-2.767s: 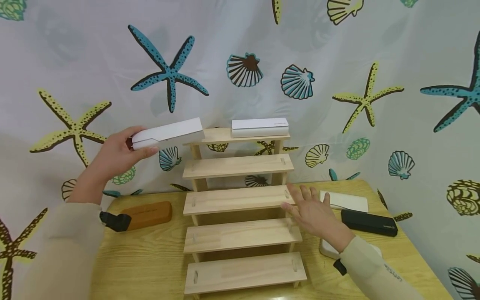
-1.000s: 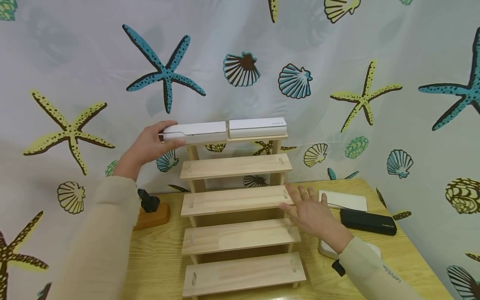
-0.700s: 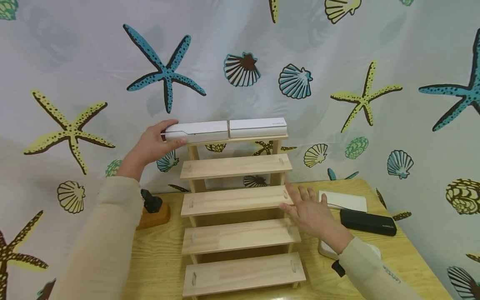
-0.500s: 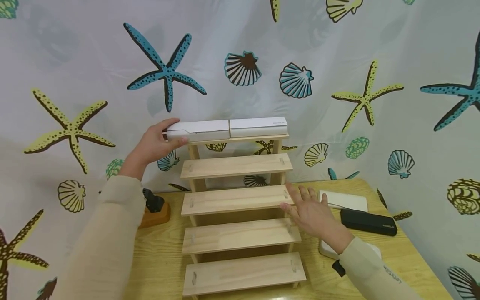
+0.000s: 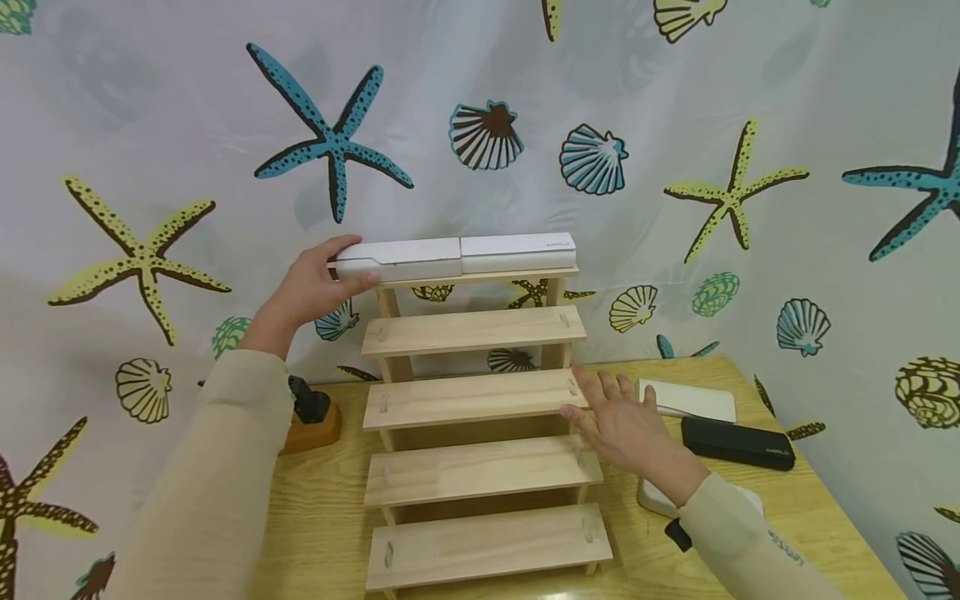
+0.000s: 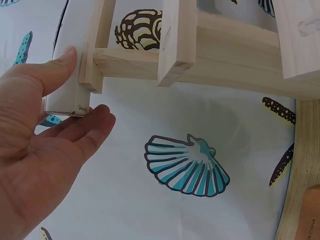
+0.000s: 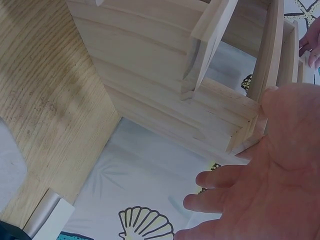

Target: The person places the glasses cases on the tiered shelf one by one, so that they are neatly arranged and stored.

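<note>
Rack count first: 1 wooden rack [image 5: 480, 469], 5 shelves, standing on 1 wooden table [image 5: 322, 533]. Top shelf [image 5: 480, 278] carries 2 boxes lying flat in a row: left white box [image 5: 412, 260] and right white box [image 5: 517, 253]. Set end to end, no visible gap from the head view. Right one has small dark lettering near the right end of its lid.

2 hands. Left hand [image 5: 311, 282] pinches the left white box at its left end, thumb on the front, fingers at the end and back. That end overhangs the shelf. Right hand [image 5: 628, 425]: fingers spread, at the right end of the third shelf [image 5: 465, 398], counting from the top. Can't tell if it's actually touching.

4 cases on the table. Left side, 1: orange case [image 5: 328, 430], partly hidden by a black wrist camera [image 5: 309, 403]. Right side, 3: flat white case [image 5: 697, 402] at back, black case [image 5: 738, 443] just in front, rounded white case [image 5: 657, 500] nearest, partly covered by the right sleeve [image 5: 738, 527].

Behind it all: patterned curtain [image 5: 442, 50], starfish and shells.
</note>
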Available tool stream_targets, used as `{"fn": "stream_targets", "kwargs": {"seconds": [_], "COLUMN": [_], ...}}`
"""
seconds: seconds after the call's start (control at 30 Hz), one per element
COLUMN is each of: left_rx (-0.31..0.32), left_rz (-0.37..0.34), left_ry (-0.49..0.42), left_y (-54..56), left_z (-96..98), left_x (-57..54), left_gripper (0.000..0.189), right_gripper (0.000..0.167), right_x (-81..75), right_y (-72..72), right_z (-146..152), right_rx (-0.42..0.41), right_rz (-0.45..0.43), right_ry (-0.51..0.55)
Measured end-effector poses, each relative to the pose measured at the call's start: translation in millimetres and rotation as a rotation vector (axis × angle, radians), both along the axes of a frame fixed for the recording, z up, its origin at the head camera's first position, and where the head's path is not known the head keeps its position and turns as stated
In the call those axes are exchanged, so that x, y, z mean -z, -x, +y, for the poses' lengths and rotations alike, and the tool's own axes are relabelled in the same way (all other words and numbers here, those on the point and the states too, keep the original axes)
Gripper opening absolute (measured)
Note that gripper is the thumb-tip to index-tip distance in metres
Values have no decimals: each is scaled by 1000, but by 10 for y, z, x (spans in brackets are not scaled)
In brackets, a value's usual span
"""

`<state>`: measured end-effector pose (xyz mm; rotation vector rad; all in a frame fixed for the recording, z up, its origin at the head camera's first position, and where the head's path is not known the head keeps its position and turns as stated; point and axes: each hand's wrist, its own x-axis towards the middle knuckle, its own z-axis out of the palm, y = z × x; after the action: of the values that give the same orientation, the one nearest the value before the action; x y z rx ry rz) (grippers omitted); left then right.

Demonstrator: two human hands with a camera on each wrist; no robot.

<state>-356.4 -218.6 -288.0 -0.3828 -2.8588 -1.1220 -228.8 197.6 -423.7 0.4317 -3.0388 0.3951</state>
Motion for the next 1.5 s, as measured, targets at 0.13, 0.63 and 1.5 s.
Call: {"fn": "stream_targets", "kwargs": {"seconds": [0.13, 0.63, 1.5], "left_rx": [10, 19, -244], "left_rz": [6, 16, -46], "left_ry": [1, -10, -107], "left_y": [2, -17, -426], "left_z": [3, 51, -1050], "left_x": [-4, -19, 1044], "left_gripper": [81, 83, 84], "right_gripper": [74, 73, 74], "right_x": [3, -10, -2], "right_y": [1, -9, -13], "right_z": [1, -26, -29], "right_rx": [2, 2, -4], "right_rz": [-1, -6, -6], "right_ry": [1, 11, 24]}}
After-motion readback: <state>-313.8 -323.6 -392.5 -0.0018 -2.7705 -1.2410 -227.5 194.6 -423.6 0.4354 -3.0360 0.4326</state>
